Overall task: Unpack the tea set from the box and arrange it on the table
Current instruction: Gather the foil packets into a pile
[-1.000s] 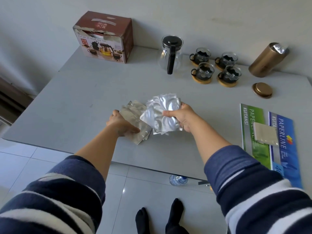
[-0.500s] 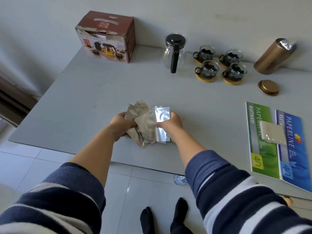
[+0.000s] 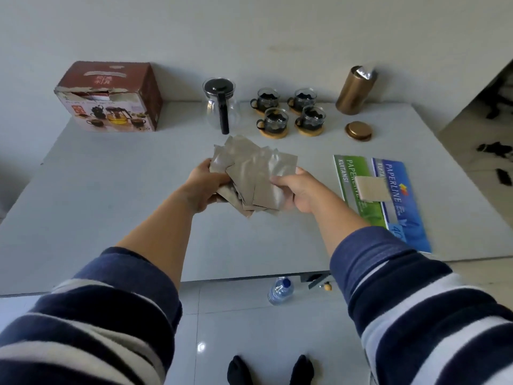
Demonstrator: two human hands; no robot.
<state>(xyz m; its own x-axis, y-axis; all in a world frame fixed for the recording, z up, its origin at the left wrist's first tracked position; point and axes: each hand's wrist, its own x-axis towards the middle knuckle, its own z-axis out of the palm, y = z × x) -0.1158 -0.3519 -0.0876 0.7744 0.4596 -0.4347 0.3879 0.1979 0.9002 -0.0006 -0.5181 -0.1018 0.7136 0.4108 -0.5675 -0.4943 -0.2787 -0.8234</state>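
Observation:
A bunch of silver foil packets (image 3: 251,173) is held above the middle of the grey table (image 3: 111,190). My left hand (image 3: 204,187) grips its left side and my right hand (image 3: 294,190) pinches its right side. At the back stand a glass teapot (image 3: 221,107) with a black lid and handle, and several glass cups (image 3: 288,112) on wooden coasters. The brown tea set box (image 3: 111,97) sits at the back left, with its torn top edge towards me.
A gold canister (image 3: 355,90) leans at the back right, its gold lid (image 3: 358,131) lying on the table in front of it. Green and blue paper pads (image 3: 399,207) with a beige block (image 3: 372,188) lie to the right. A water bottle (image 3: 279,290) lies on the floor.
Both hands have gathered the foil packets into one bunch and lifted it off the table, away from me. The view has tilted up.

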